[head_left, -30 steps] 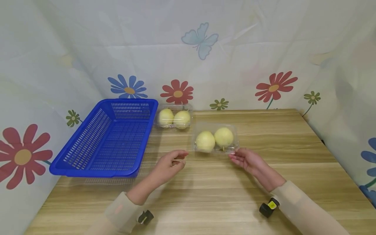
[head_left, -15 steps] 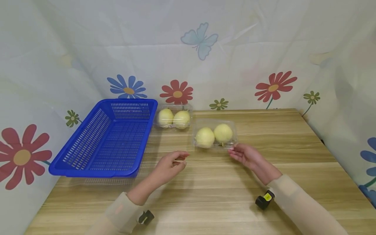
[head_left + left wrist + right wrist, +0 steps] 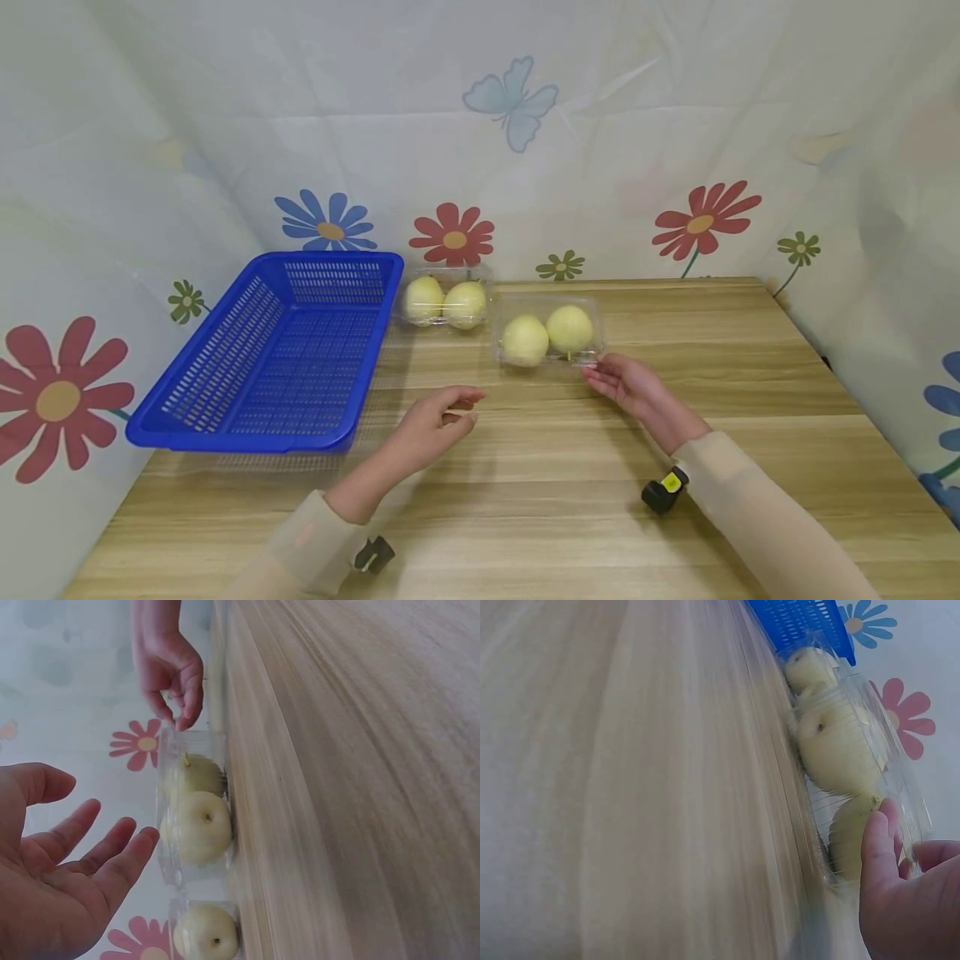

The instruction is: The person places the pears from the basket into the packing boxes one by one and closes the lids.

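Two pale yellow pears [image 3: 525, 340] lie in a clear plastic clamshell [image 3: 543, 303] on the table. My right hand [image 3: 630, 385] pinches its near right corner between thumb and fingers, as the left wrist view also shows. To the left, my left hand [image 3: 431, 423] hovers over the wood with relaxed, slightly bent fingers and nothing in it. A second clamshell [image 3: 450, 272], also with two pears, stands farther back, close beside a blue basket. The left wrist view shows the left palm [image 3: 52, 892] apart from both boxes.
The blue slatted basket [image 3: 369, 358], with nothing in it, stands at the left of the wooden table [image 3: 525, 517]. A flower-print cloth [image 3: 615, 183] hangs behind and at both sides. Each sleeve carries a small black wrist camera [image 3: 663, 492].
My right hand has pushed the nearer clamshell a little way toward the back of the table, the pears moving with it. My left hand has stayed almost still.
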`<control>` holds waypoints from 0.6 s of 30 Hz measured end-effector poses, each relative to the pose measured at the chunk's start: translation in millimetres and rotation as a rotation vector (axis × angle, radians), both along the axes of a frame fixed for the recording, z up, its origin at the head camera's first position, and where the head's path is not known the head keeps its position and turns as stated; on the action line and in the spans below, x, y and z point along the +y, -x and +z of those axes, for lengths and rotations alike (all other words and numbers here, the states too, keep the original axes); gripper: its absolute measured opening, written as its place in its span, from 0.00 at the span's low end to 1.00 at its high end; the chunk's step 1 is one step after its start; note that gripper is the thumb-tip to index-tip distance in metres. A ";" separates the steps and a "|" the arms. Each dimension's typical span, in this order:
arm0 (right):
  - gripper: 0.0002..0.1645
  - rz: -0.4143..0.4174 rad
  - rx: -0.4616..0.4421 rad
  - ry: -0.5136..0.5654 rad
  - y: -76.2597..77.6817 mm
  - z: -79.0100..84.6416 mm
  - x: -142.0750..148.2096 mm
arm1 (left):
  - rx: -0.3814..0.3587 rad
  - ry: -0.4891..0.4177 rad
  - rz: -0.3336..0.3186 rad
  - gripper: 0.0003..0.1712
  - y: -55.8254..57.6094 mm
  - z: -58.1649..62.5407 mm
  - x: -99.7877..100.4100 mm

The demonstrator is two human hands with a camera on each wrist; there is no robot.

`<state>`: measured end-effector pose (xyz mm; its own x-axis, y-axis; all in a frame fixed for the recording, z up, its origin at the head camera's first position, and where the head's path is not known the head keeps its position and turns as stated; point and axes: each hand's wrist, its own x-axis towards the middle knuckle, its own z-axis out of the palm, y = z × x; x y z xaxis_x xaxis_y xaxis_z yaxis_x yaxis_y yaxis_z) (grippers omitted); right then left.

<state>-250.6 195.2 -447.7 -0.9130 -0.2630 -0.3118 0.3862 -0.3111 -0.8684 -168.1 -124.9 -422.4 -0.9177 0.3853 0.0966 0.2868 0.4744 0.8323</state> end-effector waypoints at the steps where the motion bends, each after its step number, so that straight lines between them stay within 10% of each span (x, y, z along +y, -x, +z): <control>1: 0.12 -0.005 -0.001 0.003 1.9 0.0 -0.2 | -0.003 0.004 0.002 0.21 0.0 0.0 -0.3; 18: 0.10 -0.073 -0.055 0.052 26.4 5.5 -3.3 | -0.005 0.024 0.013 0.21 0.7 -0.9 -2.5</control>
<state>-277.0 191.9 -442.3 -0.9120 -0.2138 -0.3500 0.4079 -0.3839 -0.8284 -168.9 -127.4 -423.3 -0.9230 0.3758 0.0827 0.2764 0.4979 0.8220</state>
